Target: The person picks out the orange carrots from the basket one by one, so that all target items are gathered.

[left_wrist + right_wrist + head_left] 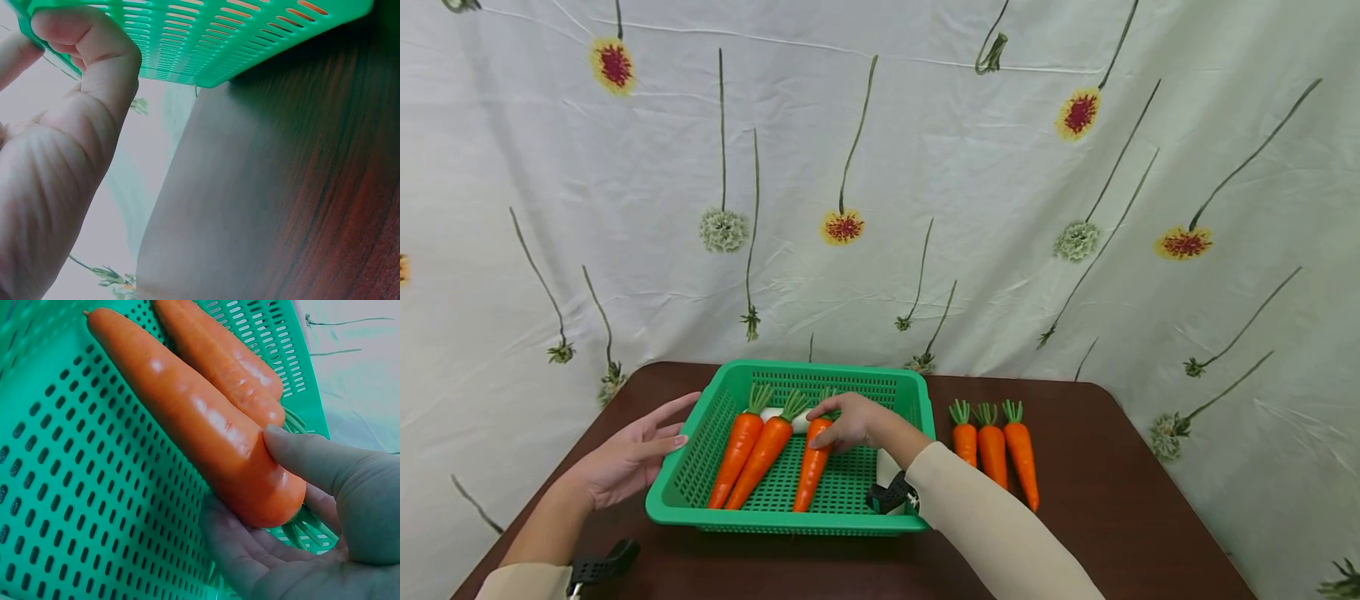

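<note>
A green perforated plastic basket (790, 523) stands on the table. Inside it two orange carrots (739, 448) with green tops lie side by side at the left. My right hand (853, 423) holds a third carrot (200, 419) near its leafy end, thumb on one side and fingers on the other; its tip points toward the basket's near side. White objects (801, 423) lie in the basket behind and under the right arm, mostly hidden. My left hand (628, 458) is at the basket's left rim, its fingers loosely extended and the thumb touching the edge.
Three more carrots (992, 454) lie in a row on the dark brown table (1090, 483), right of the basket; the right sleeve partly covers them. A white flower-patterned cloth (880, 167) hangs behind the table. Each wrist carries a black strap (891, 493).
</note>
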`<state>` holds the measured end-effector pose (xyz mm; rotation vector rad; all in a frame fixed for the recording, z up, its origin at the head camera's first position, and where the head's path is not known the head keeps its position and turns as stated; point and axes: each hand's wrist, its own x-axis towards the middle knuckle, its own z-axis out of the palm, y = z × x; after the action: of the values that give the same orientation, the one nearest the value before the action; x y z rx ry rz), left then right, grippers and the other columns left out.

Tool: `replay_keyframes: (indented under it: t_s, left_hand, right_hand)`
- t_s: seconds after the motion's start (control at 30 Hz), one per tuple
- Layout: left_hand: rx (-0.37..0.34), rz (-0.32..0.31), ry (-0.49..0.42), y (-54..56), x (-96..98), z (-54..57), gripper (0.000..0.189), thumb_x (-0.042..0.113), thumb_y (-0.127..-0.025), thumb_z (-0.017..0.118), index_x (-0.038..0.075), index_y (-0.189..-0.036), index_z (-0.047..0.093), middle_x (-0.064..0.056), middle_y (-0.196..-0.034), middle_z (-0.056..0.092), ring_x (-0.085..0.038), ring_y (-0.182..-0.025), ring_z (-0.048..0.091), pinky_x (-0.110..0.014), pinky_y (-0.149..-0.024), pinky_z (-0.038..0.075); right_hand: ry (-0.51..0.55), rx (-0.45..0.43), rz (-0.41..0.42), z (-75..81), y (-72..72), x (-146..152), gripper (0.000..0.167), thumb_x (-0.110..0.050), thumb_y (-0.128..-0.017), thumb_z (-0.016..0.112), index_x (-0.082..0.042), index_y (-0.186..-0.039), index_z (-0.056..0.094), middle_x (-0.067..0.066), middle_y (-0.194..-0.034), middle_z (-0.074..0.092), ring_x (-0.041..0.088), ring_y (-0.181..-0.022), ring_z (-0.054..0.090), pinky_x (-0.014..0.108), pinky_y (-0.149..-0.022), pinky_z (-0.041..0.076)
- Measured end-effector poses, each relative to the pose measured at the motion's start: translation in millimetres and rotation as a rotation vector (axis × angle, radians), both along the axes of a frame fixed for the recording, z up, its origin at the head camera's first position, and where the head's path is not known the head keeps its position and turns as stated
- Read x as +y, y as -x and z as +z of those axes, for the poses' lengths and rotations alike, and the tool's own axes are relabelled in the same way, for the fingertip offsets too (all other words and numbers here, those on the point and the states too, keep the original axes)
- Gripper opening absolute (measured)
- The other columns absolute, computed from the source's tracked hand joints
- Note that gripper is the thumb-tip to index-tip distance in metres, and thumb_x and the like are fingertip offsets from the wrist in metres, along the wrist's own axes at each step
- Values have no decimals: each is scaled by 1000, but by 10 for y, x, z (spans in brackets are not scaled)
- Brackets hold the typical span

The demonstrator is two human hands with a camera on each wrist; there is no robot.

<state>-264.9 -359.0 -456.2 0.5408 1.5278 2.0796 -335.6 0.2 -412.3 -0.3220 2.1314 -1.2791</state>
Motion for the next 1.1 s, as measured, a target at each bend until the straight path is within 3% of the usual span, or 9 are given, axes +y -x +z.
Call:
replay_keyframes:
  t_s: [0.23,0.33,0.53,0.77,1.1]
  left_hand:
    - [-10,13,21,6,5,-5,75,-1,-110,34,21,-164,-14,10,-145,59,-23,-125,66,-52,-100,55]
    - [-7,2,4,7,0,-18,73,-1,-110,33,23,-165,-9,9,-146,58,-24,-126,66,-52,-100,55]
    - [3,-6,-10,-4,7,-24,70,-1,-110,32,28,-165,0,8,-147,58,-24,-126,66,-52,-100,55]
    - [9,2,0,-9,13,-29,71,-1,-110,33,27,-165,0,8,-146,58,-24,-126,66,-52,-100,55]
    - [-3,15,14,-2,12,-23,75,-1,-110,33,22,-165,-12,10,-145,59,-22,-126,66,-52,-100,55]
  right_hand:
    - [-3,100,-56,0,55,45,45,-1,-84,82,-11,-127,72,11,-124,62,21,-93,69,42,-86,64]
    - [4,121,-75,-1,80,81,45,-2,-84,82,-12,-127,72,10,-126,61,21,-94,68,42,-88,63]
    - [53,90,-39,49,72,148,46,-4,-87,80,-12,-132,70,10,-126,61,22,-98,68,49,-95,60]
    - [154,37,-24,117,48,242,47,0,-92,73,-9,-138,64,15,-125,61,27,-96,71,56,-96,58]
    - [217,114,-80,176,-8,322,46,-2,-92,74,-10,-137,64,17,-119,64,26,-96,70,57,-92,60]
